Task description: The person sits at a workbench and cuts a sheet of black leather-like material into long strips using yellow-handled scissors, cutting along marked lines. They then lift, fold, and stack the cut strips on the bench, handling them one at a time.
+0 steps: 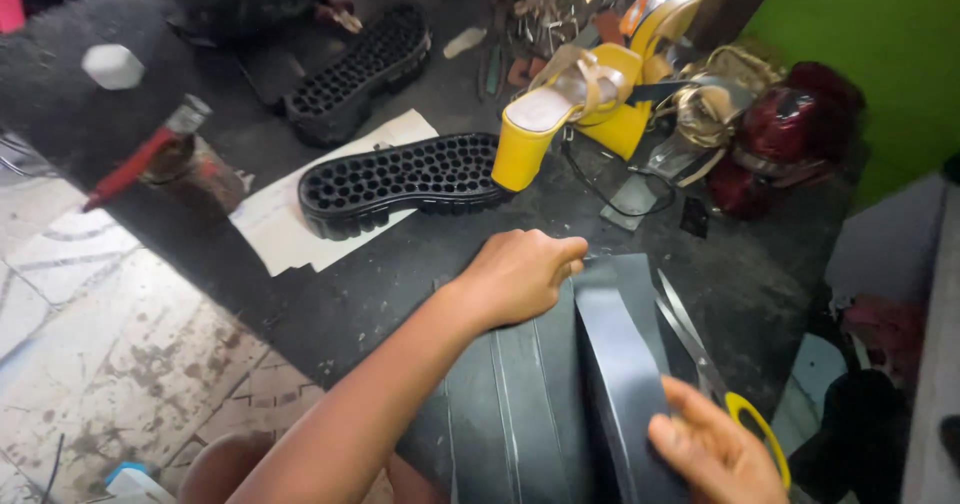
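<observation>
Dark and scuffed, the desk (pixel 400 274) is seen crowded at the back and worked at the near edge. A black sheet of rubbery material (pixel 530 394) is laid flat at that near edge, and a narrower black strip (pixel 615 364) is lifted from it, standing curved between the two hands. The left hand (pixel 520 276) is pressed down on the far end of the sheet, fingers curled under into a loose fist, nothing gripped — only weight applied. The right hand (pixel 712 449) is closed on yellow-handled scissors (pixel 705 364), whose blades are seen parted and pointed away, just beside the strip; its thumb is laid against the strip's near end.

A slip is judged possible — the strip is held only by a thumb, so it could spring back and send the cut off line. The left knuckles are kept near the blade tips, and a nick could follow if the sheet slid.

The left forearm is stretched diagonally from the lower left, wrist flat; the right wrist is kept low at the bottom edge.

Further out, two black treaded soles (pixel 400 179) are lying on pale paper (pixel 290 224), with a yellow block-heeled sandal (pixel 575 104) and dark red shoes (pixel 790 134) behind.
</observation>
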